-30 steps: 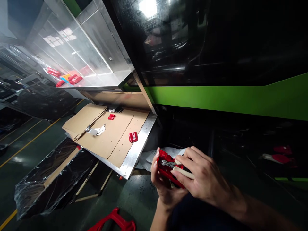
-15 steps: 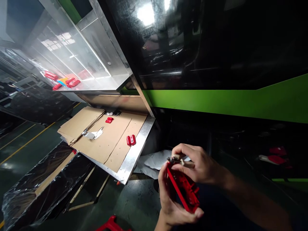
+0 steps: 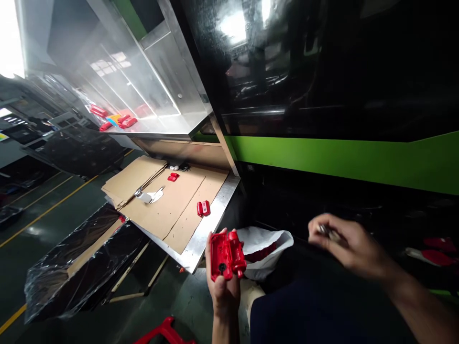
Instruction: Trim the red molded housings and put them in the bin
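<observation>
In my left hand [image 3: 223, 292] lies a red plastic housing [image 3: 217, 255], its hollow inner side facing up with ribs and a dark round spot near the lower end. The fingers wrap its left side and the thumb presses its lower edge. Well apart to the right, my right hand [image 3: 346, 243] is closed around a small tool with a pale handle [image 3: 335, 235], blurred and mostly covered by the fingers. Just behind the housing, a white bag [image 3: 283, 241] gapes, with dark red pieces inside.
On the cardboard-covered metal table [image 3: 215, 212] lie a red part [image 3: 203, 208] and smaller red pieces [image 3: 173, 177]. More red parts [image 3: 127, 122] rest on the metal ledge. A black-wrapped box [image 3: 96, 272] stands at left. A green-and-black machine [image 3: 322, 157] fills the right.
My right hand has moved away to the right from the red housing with the small tool. My left hand has shifted left and turned the housing so its inside faces up.
</observation>
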The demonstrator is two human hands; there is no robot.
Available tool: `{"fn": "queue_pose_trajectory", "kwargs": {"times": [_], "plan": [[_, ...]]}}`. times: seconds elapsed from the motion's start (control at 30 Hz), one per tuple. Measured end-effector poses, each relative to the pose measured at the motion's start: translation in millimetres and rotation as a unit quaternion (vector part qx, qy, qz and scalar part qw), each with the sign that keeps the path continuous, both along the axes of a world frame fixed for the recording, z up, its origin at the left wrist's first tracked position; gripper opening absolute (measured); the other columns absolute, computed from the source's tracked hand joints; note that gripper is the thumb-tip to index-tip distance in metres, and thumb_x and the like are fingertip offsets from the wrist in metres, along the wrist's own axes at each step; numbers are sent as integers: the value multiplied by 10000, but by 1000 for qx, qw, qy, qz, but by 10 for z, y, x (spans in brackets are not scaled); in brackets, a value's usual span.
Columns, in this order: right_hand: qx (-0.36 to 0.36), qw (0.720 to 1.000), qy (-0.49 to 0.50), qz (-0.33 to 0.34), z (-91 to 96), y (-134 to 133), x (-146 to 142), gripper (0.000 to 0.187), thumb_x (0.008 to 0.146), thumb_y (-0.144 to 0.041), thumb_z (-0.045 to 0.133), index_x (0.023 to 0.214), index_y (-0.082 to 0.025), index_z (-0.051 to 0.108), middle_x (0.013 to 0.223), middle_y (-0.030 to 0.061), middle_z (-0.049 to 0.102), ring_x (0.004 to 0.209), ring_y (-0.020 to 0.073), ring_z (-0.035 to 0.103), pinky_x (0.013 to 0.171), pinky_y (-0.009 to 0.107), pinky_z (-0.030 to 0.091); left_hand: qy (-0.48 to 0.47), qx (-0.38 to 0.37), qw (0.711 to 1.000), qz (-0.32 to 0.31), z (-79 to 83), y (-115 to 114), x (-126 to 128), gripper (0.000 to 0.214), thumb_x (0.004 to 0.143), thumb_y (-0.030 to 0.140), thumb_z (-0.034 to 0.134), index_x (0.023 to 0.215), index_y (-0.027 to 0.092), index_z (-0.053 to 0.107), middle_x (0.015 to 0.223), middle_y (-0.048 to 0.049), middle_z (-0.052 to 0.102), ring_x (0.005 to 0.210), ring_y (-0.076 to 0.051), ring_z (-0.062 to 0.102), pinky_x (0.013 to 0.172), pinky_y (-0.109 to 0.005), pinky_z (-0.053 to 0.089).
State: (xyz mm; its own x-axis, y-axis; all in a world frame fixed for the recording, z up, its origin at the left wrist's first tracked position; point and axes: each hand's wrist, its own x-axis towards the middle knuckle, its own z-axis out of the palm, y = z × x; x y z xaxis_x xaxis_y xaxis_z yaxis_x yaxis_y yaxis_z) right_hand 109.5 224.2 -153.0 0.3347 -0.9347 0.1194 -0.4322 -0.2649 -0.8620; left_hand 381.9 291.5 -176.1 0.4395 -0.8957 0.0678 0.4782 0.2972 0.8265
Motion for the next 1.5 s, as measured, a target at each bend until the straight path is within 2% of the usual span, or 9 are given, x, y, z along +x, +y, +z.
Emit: {"fn": "queue_pose_trajectory", "kwargs": {"times": [0.1, 0.2, 0.3, 0.5, 0.73, 0.87, 1.1, 1.3, 1.5], "plan": [[-56, 971, 185, -141, -283, -330, -195, 199, 871, -300, 540, 1018, -209, 637, 1216, 118, 669, 908, 270, 681, 757, 398, 521, 152, -33, 981, -120, 97, -6, 34, 720, 827, 662, 538, 1412, 244, 523, 1535, -169, 430, 1394, -475, 392, 1099, -672, 385], [-44, 964, 226, -134, -339, -413, -173, 273, 861, -474, 597, 975, -231, 649, 992, 75, 727, 748, 253, 682, 635, 369, 510, 233, -27, 948, -217, 170, -14, -37, 761, 888, 730, 360, 1413, 208, 535, 1530, -181, 444, 1438, -442, 341, 1171, -666, 262], [-62, 976, 183, -101, -103, -273, -26, 444, 853, -658, 581, 995, -241, 631, 840, 32, 709, 705, 220, 669, 613, 339, 508, 258, -27, 930, -260, 213, -35, -108, 948, 821, 874, 287, 1420, 181, 531, 1508, -188, 473, 1419, -440, 375, 1169, -648, 286], [-204, 971, 126, 21, 437, -114, 180, 301, 993, -423, 460, 1157, -204, 585, 1051, 65, 672, 909, 182, 656, 754, 313, 544, 304, -16, 903, -303, 339, -19, -206, 954, 825, 885, 275, 1414, 182, 540, 1398, -160, 590, 1321, -437, 502, 999, -588, 505], [-440, 869, 149, 169, 809, -28, 428, 488, 886, -329, 686, 1291, -91, 556, 1174, 131, 649, 1107, 260, 563, 964, 446, 490, 331, -1, 876, -351, 401, 21, -312, 929, 831, 871, 338, 1426, 183, 528, 1376, -165, 608, 1249, -416, 572, 1036, -603, 458], [-504, 822, 191, 187, 992, 18, 645, 440, 917, -371, 637, 1232, -65, 611, 1126, 102, 705, 1054, 262, 589, 1014, 493, 467, 349, -9, 864, -363, 386, 57, -355, 955, 845, 861, 346, 1380, 100, 566, 1329, -161, 645, 1175, -324, 635, 1031, -478, 505], [-533, 770, 265, 231, 1055, 65, 811, 209, 953, -189, 520, 1087, -164, 679, 1090, 78, 724, 1015, 275, 636, 975, 556, 461, 391, -17, 848, -357, 419, 128, -402, 709, 876, 702, 576, 1202, 83, 690, 1130, -99, 749, 1016, -187, 702, 917, -251, 552], [-529, 775, 256, 233, 1013, 109, 849, 207, 937, -156, 537, 1091, -112, 669, 1055, 108, 720, 984, 290, 636, 872, 554, 485, 379, 23, 862, -336, 417, 162, -409, 680, 816, 693, 663, 1175, 118, 709, 1077, -77, 761, 953, -182, 709, 880, -237, 561], [-543, 776, 241, 209, 960, 131, 851, 215, 925, -200, 592, 1098, -100, 673, 1023, 62, 710, 965, 260, 618, 845, 502, 457, 383, 8, 847, -369, 408, 195, -397, 736, 841, 688, 637, 1269, 90, 649, 1187, -98, 730, 1075, -173, 683, 913, -232, 546]]}}
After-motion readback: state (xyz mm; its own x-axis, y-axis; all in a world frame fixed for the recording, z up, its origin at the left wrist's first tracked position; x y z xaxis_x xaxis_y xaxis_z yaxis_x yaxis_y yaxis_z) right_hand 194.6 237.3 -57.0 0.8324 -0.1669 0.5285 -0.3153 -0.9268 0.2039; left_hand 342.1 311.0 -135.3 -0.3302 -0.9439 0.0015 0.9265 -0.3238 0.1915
